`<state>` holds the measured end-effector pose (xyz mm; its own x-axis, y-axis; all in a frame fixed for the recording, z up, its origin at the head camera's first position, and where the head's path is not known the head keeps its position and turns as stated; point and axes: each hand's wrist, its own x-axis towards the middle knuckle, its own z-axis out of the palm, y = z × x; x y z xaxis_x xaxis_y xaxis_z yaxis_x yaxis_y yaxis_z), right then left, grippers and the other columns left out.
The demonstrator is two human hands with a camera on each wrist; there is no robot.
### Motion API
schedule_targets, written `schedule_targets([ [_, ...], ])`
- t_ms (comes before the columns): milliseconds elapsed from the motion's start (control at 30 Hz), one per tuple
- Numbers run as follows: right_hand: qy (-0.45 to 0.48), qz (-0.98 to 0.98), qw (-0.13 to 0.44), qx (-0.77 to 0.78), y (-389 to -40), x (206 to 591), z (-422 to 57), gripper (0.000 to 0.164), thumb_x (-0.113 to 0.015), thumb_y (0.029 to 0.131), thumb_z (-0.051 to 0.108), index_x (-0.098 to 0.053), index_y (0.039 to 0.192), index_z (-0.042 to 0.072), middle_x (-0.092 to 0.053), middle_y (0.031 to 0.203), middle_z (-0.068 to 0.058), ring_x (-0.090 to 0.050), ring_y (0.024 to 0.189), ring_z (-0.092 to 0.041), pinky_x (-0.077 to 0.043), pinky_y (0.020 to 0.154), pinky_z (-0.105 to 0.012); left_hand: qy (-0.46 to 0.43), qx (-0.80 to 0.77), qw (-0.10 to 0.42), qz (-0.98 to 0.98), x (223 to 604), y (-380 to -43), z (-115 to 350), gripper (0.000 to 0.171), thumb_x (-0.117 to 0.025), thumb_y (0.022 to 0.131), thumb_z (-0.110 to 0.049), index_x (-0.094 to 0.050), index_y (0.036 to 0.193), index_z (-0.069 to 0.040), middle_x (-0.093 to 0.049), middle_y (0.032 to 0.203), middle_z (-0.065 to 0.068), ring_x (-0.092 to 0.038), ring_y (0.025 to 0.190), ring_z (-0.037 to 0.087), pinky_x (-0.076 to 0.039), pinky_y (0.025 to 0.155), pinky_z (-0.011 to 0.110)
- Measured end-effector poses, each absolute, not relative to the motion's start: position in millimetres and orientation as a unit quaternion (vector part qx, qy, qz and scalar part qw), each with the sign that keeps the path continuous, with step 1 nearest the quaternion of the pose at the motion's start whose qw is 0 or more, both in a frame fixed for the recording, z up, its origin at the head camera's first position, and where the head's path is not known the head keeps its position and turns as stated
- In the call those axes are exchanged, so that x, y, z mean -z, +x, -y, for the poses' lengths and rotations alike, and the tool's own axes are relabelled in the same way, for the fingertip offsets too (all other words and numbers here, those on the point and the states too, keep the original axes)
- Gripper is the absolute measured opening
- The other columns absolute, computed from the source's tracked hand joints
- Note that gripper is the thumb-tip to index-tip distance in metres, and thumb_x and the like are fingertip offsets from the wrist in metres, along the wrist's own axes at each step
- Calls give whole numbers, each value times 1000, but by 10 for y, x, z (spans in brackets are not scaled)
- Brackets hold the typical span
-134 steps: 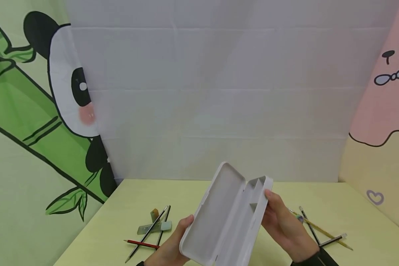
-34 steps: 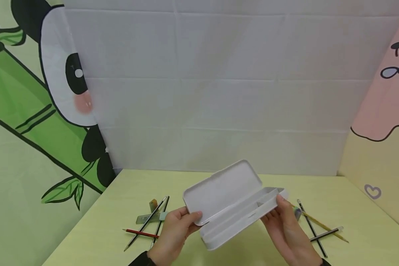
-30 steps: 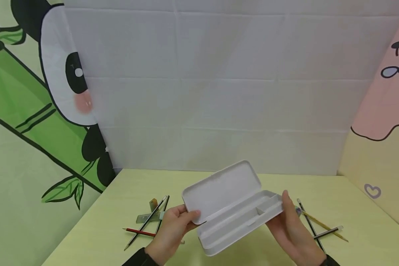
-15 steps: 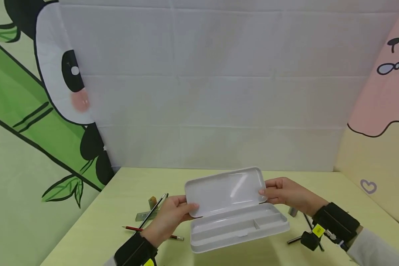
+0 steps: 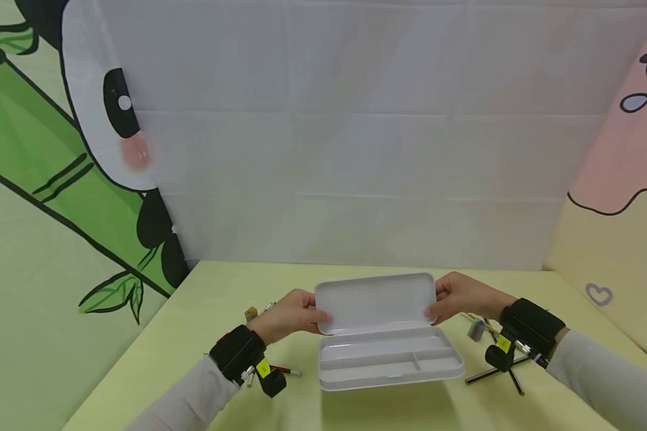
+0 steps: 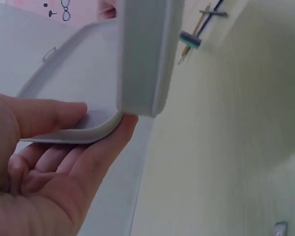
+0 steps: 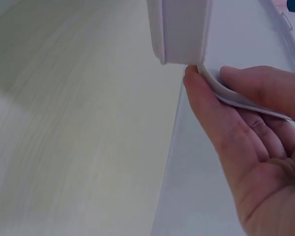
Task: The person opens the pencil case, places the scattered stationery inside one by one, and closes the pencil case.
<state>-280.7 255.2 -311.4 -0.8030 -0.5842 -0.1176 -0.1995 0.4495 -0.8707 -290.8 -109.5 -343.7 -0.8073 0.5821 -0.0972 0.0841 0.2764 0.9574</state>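
A white plastic pencil case [image 5: 390, 359] hangs over the table with its lid [image 5: 375, 304] raised, showing bare compartments and a small divider near the right end. My left hand [image 5: 291, 314] pinches the lid's left edge, thumb on the inner face and fingers behind. On the opposite edge, my right hand [image 5: 463, 296] pinches the lid the same way. In the left wrist view, the thumb and fingers of that hand [image 6: 64, 147] sandwich the lid's curved corner beside the case's end wall [image 6: 143, 59]. The right wrist view shows a matching pinch by the other hand [image 7: 255, 128].
On the pale yellow table [image 5: 280, 407], a red pencil [image 5: 286, 370] and other stationery lie left, partly behind my left arm. Crossed dark pencils [image 5: 509, 371] and a grey-green eraser-like block [image 5: 476, 329] lie right. A white cloth backdrop [image 5: 323, 149] rises behind the table.
The case has turned from steeply tilted to nearly level, its lid at the back. My right hand has moved from the tray's right end to the lid's right edge.
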Motion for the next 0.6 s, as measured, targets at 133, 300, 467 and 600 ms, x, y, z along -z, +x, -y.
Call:
schedule_targets([
  [133, -232, -841, 186, 452, -2879, 3192, -2539, 31, -70, 84, 5, -64, 107, -15, -71, 101, -23, -72, 90, -21, -58, 81, -40, 232, -521, 236, -787, 3467, -3069, 1060, 35, -64, 89, -6, -58, 119, 11, -66, 117, 26, -69, 98, 23, -56, 85, 40],
  [300, -203, -850, 166, 457, -3003, 3347, -2480, 33, -73, 81, 2, -64, 106, -17, -71, 100, -26, -73, 85, -27, -58, 79, -41, 220, -502, 241, -801, 3546, -3285, 1026, 33, -65, 88, -4, -60, 116, 12, -67, 114, 26, -70, 97, 27, -57, 83, 37],
  [467, -168, -858, 152, 460, -3120, 3533, -2452, 28, -74, 77, -3, -65, 98, -17, -72, 93, -23, -73, 81, -25, -59, 74, -40, 215, -477, 233, -820, 3627, -3456, 967, 31, -65, 88, -2, -62, 115, 13, -66, 114, 28, -70, 98, 32, -58, 81, 37],
  [600, -151, -871, 135, 448, -3201, 3648, -2444, 25, -76, 73, -6, -66, 94, -16, -72, 87, -20, -72, 79, -25, -59, 71, -38, 207, -447, 227, -840, 3672, -3534, 896, 30, -66, 85, 0, -63, 112, 13, -67, 111, 28, -71, 95, 32, -58, 78, 38],
])
